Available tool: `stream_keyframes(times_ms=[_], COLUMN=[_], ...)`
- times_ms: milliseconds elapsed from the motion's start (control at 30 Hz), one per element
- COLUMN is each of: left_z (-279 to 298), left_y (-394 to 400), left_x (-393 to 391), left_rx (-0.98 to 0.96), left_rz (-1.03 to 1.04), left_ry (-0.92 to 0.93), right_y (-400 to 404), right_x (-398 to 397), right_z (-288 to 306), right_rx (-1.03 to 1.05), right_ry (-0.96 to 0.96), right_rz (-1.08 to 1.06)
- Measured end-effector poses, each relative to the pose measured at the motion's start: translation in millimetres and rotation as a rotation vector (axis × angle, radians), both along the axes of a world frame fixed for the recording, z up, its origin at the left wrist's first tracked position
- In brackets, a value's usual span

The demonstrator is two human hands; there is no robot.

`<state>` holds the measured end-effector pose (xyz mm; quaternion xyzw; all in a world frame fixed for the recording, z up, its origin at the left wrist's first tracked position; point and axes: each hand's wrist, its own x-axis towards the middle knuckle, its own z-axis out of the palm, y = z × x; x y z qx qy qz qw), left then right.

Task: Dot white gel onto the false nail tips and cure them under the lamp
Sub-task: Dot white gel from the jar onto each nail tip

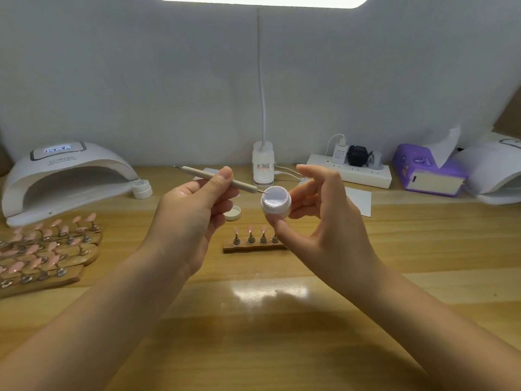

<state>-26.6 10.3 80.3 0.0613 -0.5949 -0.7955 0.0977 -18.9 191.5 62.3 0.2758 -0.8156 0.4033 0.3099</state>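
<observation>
The left hand (pixel 194 210) pinches a dotting pen (pixel 217 178) between thumb and curled fingers, its metal tip dipped at the rim of the white gel inside a small open jar (pixel 275 203). The right hand (pixel 324 221) holds that jar tilted toward the camera, thumb under it and fingers curled behind, above the middle of the wooden worktop (pixel 282 320). The jar's lid (pixel 233 213) lies on the worktop just left of the jar. Below the jar stands a short wooden strip (pixel 253 246) with pink false nail tips (pixel 250 230) upright on metal stands; its right end is hidden by the right hand. At the far left sits a white curing lamp (pixel 67 179), display lit, with a closed white jar (pixel 142 189) beside its right foot. Near it, on the left edge, lie more wooden strips of pink nail tips (pixel 48 249). Far right are a power strip (pixel 349 172), a purple tissue box (pixel 425 170) and a second lamp (pixel 496 173).
</observation>
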Motion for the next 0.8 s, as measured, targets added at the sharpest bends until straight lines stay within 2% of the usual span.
stream_keyframes(times_ms=[267, 400, 567, 800], left_z=[-2.6, -4.6, -6.4, -8.2], left_y=[-2.8, -3.1, -3.3, -1.6], left_x=[-2.7, -2.6, -3.9, -3.3], left_rx=[0.024, 0.065, 0.105, 0.108], left_rz=[0.082, 0.104, 0.091, 0.069], left_ry=[0.037, 0.072, 0.089, 0.085], right_y=[14.1, 40.0, 60.2, 57.7], right_x=[-18.9, -42.9, -57.5, -61.6], right_z=[-11.0, -22.3, -46.1, -54.4], right_rx=[0.091, 0.028, 0.085, 0.171], right_ry=[0.044, -0.106, -0.367, -0.383], right_rz=[-0.088, -0.246, -0.373, -0.406])
